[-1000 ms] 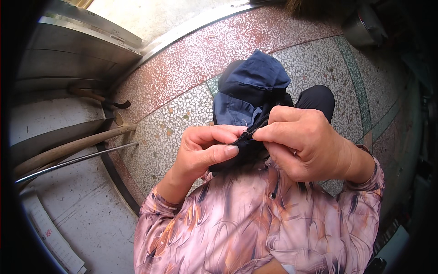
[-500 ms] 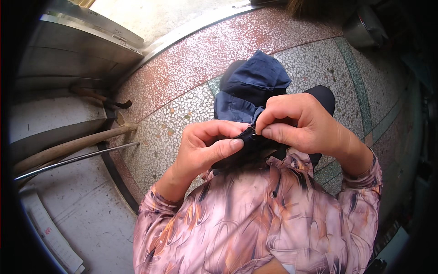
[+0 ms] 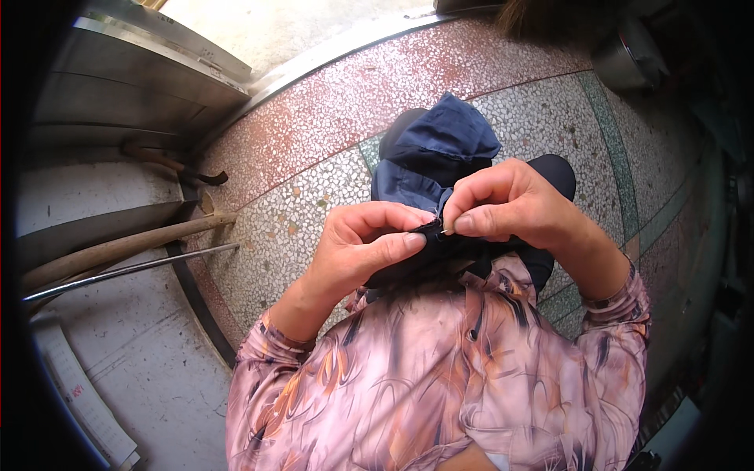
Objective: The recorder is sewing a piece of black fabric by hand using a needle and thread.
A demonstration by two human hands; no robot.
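A dark navy cloth garment (image 3: 452, 129) lies across my lap, its folded blue part spread toward my knees. My left hand (image 3: 357, 243) pinches a black edge of this cloth between thumb and forefinger. Close beside it, my right hand (image 3: 510, 208) is closed in a pinch at the same edge. From its fingertips sticks a thin pale sliver, which looks like a sewing needle (image 3: 445, 231); most of it is hidden by the fingers. The fingertips of the two hands are a small gap apart.
To the left, a wooden pole (image 3: 126, 251) and a metal rod (image 3: 133, 271) jut out over a grey ledge (image 3: 157, 353). A curved-headed tool (image 3: 177, 165) rests farther back. A metal pot (image 3: 628, 59) stands at the far right on the speckled floor (image 3: 314, 188).
My right hand has shifted slightly down, its fingers still pinched at the cloth edge. My left hand has moved a little to the right and keeps its hold.
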